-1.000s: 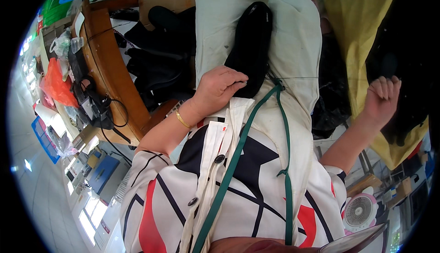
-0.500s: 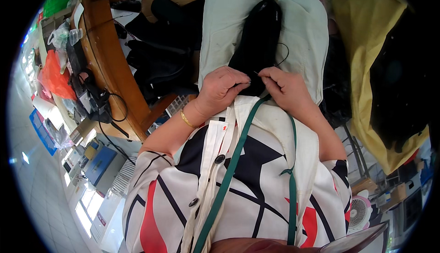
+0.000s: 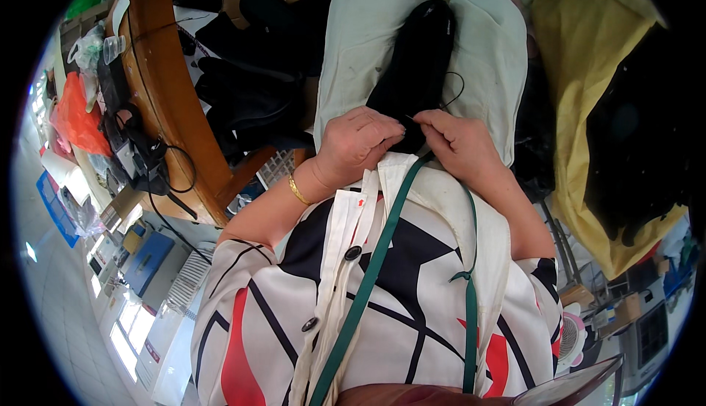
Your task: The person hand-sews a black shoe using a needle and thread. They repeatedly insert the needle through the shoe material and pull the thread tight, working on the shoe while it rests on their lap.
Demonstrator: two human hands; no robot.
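Note:
A black shoe [image 3: 421,53] lies sole-length away from me on a pale cloth [image 3: 353,45] over my lap, toe at the far end. At its near end, my left hand [image 3: 360,141] is closed with thumb and fingers pinched on the shoe's edge. Close beside it, my right hand [image 3: 457,141] pinches a thin needle [image 3: 410,118] whose tip points toward the left hand. From beside the right hand a black thread [image 3: 462,86] loops up over the cloth. The shoe's opening is mostly hidden behind my hands.
Several black shoes [image 3: 254,97] lie to the left, beside a wooden frame [image 3: 173,97]. On the right, a yellow sack [image 3: 581,112] holds a dark mass. A green strap [image 3: 368,281] runs down my front. Farther left hangs an orange plastic bag [image 3: 81,115].
Both hands keep almost the same place at the shoe's near end. The surroundings shift slightly as my head turns; the needle and thread look nearly unchanged.

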